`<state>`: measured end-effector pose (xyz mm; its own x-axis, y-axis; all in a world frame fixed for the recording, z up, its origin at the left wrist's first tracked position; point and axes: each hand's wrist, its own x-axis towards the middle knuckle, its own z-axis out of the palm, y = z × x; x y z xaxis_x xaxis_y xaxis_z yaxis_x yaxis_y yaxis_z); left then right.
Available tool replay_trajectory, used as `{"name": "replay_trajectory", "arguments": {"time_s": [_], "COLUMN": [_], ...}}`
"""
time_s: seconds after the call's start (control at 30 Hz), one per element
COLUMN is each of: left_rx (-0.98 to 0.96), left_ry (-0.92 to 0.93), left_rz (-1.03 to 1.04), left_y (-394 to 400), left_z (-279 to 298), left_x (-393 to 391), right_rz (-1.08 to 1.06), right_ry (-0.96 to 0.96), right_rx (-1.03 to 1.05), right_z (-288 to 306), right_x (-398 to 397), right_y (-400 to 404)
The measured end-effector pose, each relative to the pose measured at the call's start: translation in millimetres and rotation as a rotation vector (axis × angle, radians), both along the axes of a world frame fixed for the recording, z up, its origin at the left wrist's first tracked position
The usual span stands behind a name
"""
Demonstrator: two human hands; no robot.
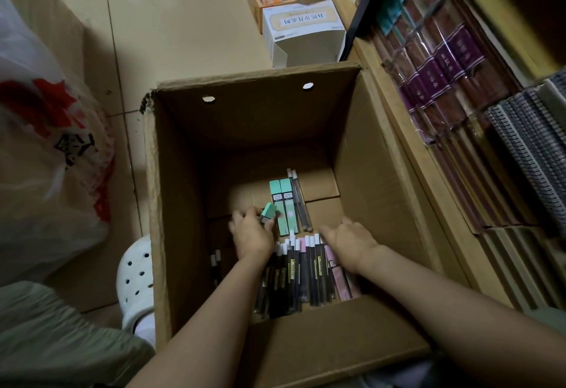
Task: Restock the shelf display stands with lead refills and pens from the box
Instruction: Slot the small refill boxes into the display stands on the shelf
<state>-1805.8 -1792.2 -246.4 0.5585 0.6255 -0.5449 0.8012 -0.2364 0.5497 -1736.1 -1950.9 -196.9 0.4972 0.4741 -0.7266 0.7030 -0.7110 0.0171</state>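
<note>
Down at the bottom of the tall brown cardboard box (183,204), both arms are reaching in. Left hand (251,232) has its fingers curled round a small mint-green lead refill case (268,212), lifted at a tilt just left of two more flat mint-green refill packs (284,207) lying side by side on the box floor. Beside those, on the right, a couple of slim clear tubes with white caps (298,200). Right hand (349,242) lies palm down, fingers relaxed and spread, holding nothing, resting over the near row of dark white-capped pens and pink packs (306,268) lined up along the near wall. Right of the box, a wooden shelf (413,148) packed with wrapped purple-spined notebooks (441,69). Far side, a white printed carton (303,32) on the tiled floor (183,20). Left, a white and red plastic bag (46,142) and a white perforated clog (136,277).
</note>
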Motion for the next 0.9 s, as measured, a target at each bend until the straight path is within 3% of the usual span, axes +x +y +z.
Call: {"name": "replay_trajectory", "arguments": {"time_s": [0.13, 0.27, 0.37, 0.43, 0.53, 0.63, 0.73, 0.9], "left_rx": [-0.012, -0.238, -0.402, -0.433, -0.678, -0.743, -0.877, -1.086], "left_ry": [-0.148, -0.295, -0.353, -0.376, -0.390, -0.324, -0.288, -0.363], "left_rz": [0.002, 0.016, 0.017, -0.006, 0.048, -0.056, -0.086, -0.071], "left_y": [-0.5, -6.9, -10.4, -7.9, -4.3, -1.9, -1.4, -2.3], "left_z": [10.8, 26.5, 36.7, 42.7, 56.3, 65.1, 69.9, 70.8], "left_x": [-1.9, -2.7, -3.0, -1.9, -0.6, -3.4, -8.0, -14.2], "right_rz": [-0.132, -0.209, -0.224, -0.273, -0.482, -0.560, -0.618, -0.708], "right_ry": [0.171, 0.302, 0.269, 0.215, 0.340, 0.449, 0.439, 0.440], "right_rx": [0.069, 0.108, 0.186, 0.302, 0.490, 0.535, 0.579, 0.654], "right_z": [10.3, 24.0, 43.3, 61.1, 83.7, 91.6, 87.3, 77.6], "right_x": [9.2, 16.0, 34.7, 52.2, 69.3, 71.9, 70.4, 64.8], "right_y": [3.7, 11.7, 21.9, 28.4, 32.9, 33.6, 36.7, 42.3]}}
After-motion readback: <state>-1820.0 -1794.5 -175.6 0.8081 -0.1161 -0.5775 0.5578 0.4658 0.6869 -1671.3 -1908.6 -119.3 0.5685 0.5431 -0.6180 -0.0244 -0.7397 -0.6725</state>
